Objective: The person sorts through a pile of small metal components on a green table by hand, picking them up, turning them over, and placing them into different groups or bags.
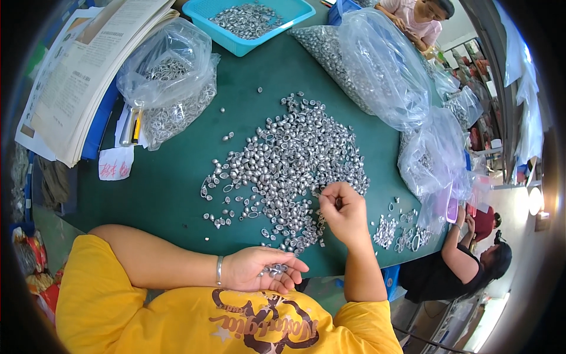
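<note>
A large heap of small silver oval metal pieces point(289, 153) is spread over the green tabletop point(171, 194). My left hand point(253, 270), palm up and cupped, holds several small silver metal pieces point(274, 269) at the table's near edge. At the right side of the heap, my right hand point(345, 212) is closed in a pinch, its fingertips close to the pieces. Whatever its fingers may hold is hidden. Just right of this hand lie a smaller pile of silver bits point(385, 232) and some ring-shaped pieces point(413, 238).
Clear plastic bags of metal parts stand at the back left point(171, 88) and right point(383, 65). A light blue basket point(243, 46) of pieces sits at the far edge. Stacked papers point(82, 76) lean at left. Two people point(454, 265) point(421, 20) sit at the right and far right.
</note>
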{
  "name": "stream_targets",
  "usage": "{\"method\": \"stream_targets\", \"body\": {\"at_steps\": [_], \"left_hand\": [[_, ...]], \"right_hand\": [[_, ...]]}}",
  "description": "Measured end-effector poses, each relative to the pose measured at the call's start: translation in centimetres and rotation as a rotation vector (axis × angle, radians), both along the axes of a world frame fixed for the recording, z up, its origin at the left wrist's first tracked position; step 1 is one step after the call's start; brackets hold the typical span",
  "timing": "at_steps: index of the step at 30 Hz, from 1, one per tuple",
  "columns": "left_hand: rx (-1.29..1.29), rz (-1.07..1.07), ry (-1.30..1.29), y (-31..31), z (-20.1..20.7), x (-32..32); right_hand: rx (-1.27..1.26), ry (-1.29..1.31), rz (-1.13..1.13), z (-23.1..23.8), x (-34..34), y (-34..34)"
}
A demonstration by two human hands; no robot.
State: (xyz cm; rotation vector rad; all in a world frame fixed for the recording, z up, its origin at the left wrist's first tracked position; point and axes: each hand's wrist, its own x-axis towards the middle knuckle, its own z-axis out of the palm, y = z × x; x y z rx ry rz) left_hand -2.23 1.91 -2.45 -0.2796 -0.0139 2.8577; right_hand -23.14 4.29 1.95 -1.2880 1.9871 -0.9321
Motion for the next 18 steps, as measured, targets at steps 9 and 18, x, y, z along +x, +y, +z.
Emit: {"method": "stream_targets", "body": {"at_steps": [9,18], "left_hand": [[0.010,0.004,0.009,0.0,0.0,-0.1],[0.026,0.004,0.002,-0.1,-0.1,-0.2]], "right_hand": [[0.040,-0.615,-0.048,-0.3,-0.9,0.0],[0.010,0.224,0.019,1.4,-0.9,0.2]]}}
